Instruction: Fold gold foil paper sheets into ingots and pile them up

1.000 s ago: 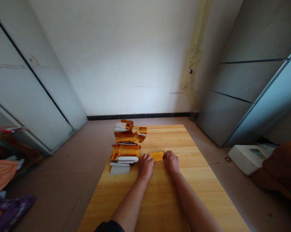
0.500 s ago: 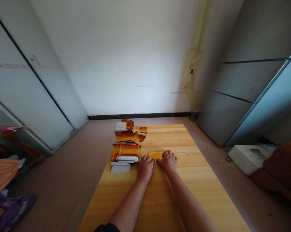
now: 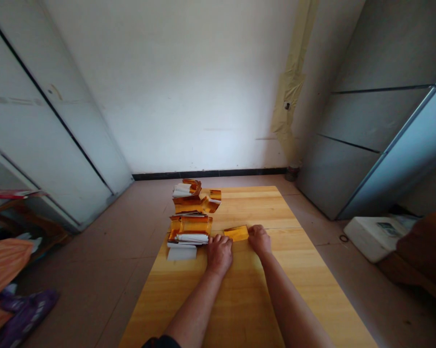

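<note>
A small rectangular sheet of amber film lies on the wooden table between my hands. At its lower left corner, my left hand rests with bent fingers close together, holding that end; the fingertips are partly hidden. My right hand pinches the right edge of the sheet between thumb and fingers. Left of my left hand sits a stack of curled amber film pieces with white paper slips in front. Farther back lie more curled amber pieces and a roll of white paper.
A white wall stands beyond the table. On the left are pale cabinet doors and a purple bag on the floor. To the right are a grey refrigerator and a white box.
My right hand has moved a little to the right, and the amber sheet now lies flatter, with more of it showing. My left hand has hardly moved.
</note>
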Demonstrator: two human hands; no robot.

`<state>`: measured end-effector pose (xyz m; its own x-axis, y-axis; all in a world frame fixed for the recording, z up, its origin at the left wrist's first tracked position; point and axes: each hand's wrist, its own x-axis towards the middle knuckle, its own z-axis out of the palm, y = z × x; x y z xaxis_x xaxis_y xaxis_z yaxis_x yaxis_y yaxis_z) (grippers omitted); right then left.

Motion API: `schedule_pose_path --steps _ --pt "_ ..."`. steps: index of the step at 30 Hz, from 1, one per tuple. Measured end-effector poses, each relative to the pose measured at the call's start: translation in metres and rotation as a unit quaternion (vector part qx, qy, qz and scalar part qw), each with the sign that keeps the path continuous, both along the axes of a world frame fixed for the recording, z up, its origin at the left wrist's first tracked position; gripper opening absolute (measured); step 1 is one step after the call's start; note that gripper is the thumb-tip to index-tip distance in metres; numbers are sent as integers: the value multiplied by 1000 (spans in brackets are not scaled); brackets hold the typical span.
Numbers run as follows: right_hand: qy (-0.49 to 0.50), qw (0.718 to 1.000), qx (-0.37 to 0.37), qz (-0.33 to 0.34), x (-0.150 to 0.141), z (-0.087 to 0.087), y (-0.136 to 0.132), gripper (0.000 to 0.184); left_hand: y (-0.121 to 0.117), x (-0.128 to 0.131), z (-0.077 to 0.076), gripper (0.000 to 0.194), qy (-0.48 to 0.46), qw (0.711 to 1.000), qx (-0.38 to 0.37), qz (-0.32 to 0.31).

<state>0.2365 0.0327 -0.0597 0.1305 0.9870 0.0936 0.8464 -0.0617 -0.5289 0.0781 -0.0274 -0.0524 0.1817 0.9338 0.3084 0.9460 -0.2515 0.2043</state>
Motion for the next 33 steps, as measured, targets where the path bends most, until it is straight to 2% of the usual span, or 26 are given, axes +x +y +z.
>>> schedule_pose_path --steps 6,9,12,17,20,26,30,33 --pt "89 993 77 -1 6 -15 1 16 -2 1 2 22 0 1000 -7 -2" --pt "126 976 164 63 8 -19 -5 17 -1 1 1 23 6 1000 -7 -4" --pt "80 962 210 156 3 -17 -14 16 0 0 0 23 11 1000 -8 -14" --pt "-80 959 143 233 -11 -7 -24 14 1 0 -1 23 22 1000 2 -17" --pt "-103 959 134 226 -13 -5 -25 16 1 1 -3 24 30 999 10 -9" --pt "-79 967 124 208 -10 -4 -25 13 -1 2 -5 19 29 999 14 16" --pt "-72 976 117 168 -9 -2 -26 14 -2 2 -5 15 28 999 20 28" --pt "-66 984 98 136 -11 0 -23 15 4 4 -4 19 15 999 15 43"
